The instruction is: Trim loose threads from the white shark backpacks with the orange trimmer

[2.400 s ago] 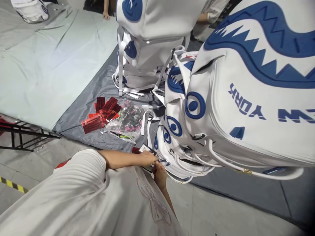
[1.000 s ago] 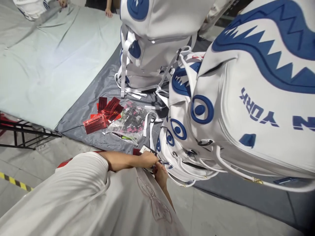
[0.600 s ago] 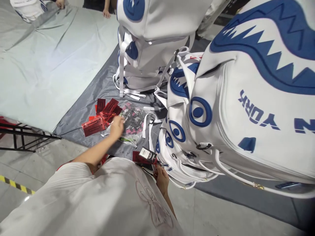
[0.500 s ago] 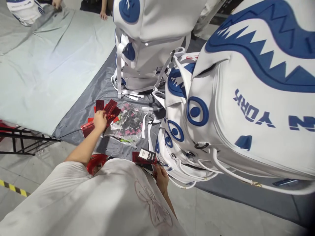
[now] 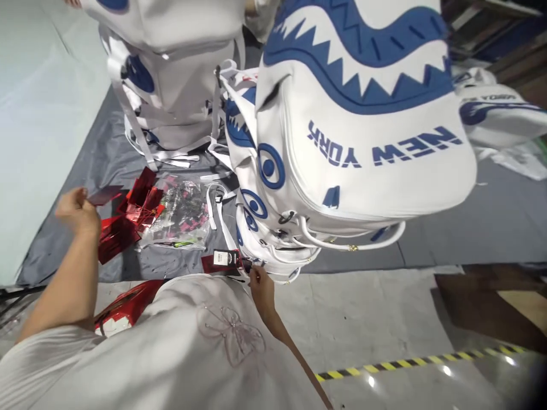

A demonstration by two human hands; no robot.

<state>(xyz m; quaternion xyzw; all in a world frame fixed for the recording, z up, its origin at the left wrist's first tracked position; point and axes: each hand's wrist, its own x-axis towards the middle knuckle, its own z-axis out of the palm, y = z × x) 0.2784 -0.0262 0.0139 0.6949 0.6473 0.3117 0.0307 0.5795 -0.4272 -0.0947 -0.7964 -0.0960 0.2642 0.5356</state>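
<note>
My left hand [image 5: 81,212], at the left of the table, is closed on one shiny red tag [image 5: 106,195]. Beside it lies a loose pile of red tags [image 5: 139,202] with thin strings. My right hand [image 5: 261,286] is pinched together at the front edge, by the lowest white backpack [image 5: 273,253]; what its fingertips hold is too small to make out. Just left of those fingers are a black hang tag with a white label [image 5: 225,258] and a dark red tag [image 5: 208,264]. A clear plastic bag [image 5: 182,213] with black and pink contents lies between my hands.
A large white backpack [image 5: 363,176] with blue teeth and lettering tops the right-hand stack. Another stack of white backpacks [image 5: 183,91] stands behind. White straps [image 5: 220,216] trail over the grey table cover [image 5: 98,136]. A red bag [image 5: 132,302] is below the table edge.
My left hand has drawn one red tag leftward, away from the pile. My right hand stays pinched by the hang tag. The view has swung to the right.
</note>
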